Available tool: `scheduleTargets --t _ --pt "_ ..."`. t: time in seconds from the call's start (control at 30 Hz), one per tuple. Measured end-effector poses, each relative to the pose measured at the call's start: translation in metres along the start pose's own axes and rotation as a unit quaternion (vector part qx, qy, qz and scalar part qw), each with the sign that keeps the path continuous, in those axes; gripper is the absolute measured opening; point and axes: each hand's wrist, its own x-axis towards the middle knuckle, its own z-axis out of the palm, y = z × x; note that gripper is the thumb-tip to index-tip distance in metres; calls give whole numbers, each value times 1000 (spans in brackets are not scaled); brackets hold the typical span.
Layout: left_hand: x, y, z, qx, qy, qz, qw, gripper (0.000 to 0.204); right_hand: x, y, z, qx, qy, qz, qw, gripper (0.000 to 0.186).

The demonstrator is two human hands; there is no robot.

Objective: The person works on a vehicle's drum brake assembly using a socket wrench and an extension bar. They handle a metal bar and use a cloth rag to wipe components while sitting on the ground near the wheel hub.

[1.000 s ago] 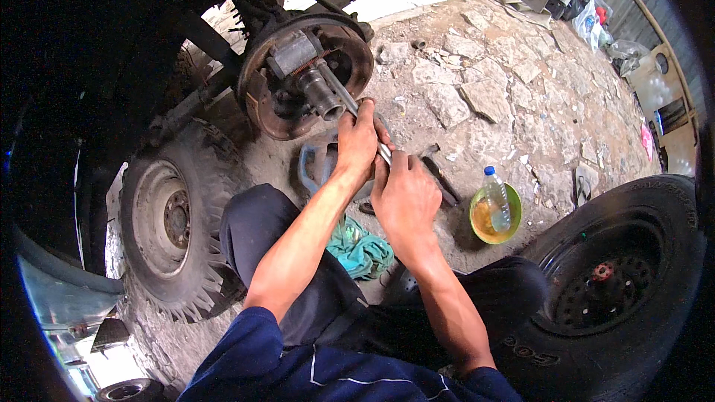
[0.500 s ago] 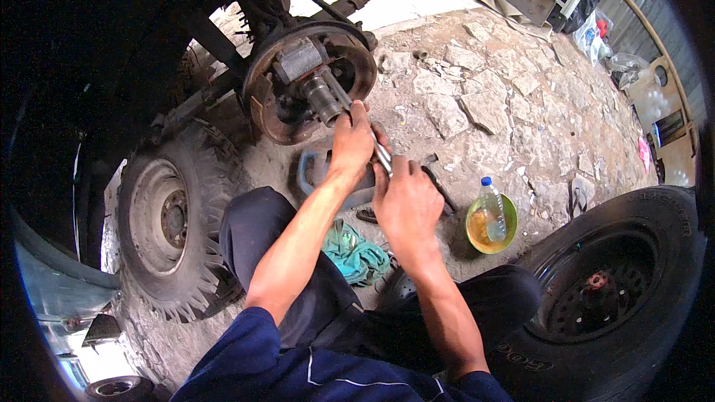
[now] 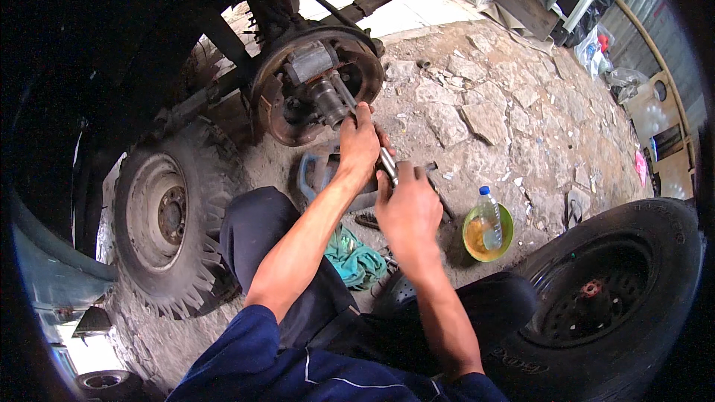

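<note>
A long steel bar (image 3: 388, 164) reaches diagonally up to a grey block (image 3: 309, 64) on a rusty brake backing plate (image 3: 283, 119), alongside the protruding cylindrical spindle (image 3: 328, 103). My left hand (image 3: 359, 143) is closed on the bar just below the spindle's end. Lower right, my right hand (image 3: 410, 208) grips the same bar, its fingers wrapped round it. Beneath the assembly lies a blue-rimmed plastic container (image 3: 305, 179), partly hidden by my left arm. A teal cloth (image 3: 357, 268) is on the ground between my legs.
A tread-worn wheel (image 3: 138, 260) stands left and a black-rimmed tyre (image 3: 648, 290) right. A green bowl (image 3: 473, 249) holds brownish contents and a plastic bottle (image 3: 488, 216). Vehicle parts overhang from above. Bags (image 3: 592, 56) lie by a corrugated wall at upper right, beyond broken stone paving (image 3: 484, 123).
The hub assembly and both hands appear slightly lower and further right as the view shifts. My right hand has moved down a little more than my left; both still grip the bar.
</note>
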Motion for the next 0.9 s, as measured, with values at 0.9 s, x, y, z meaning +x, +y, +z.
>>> scheduleTargets --t 0.9 --pt "-2 -14 -10 -150 -104 31 983 34 30 22 -9 488 -325 334 738 47"
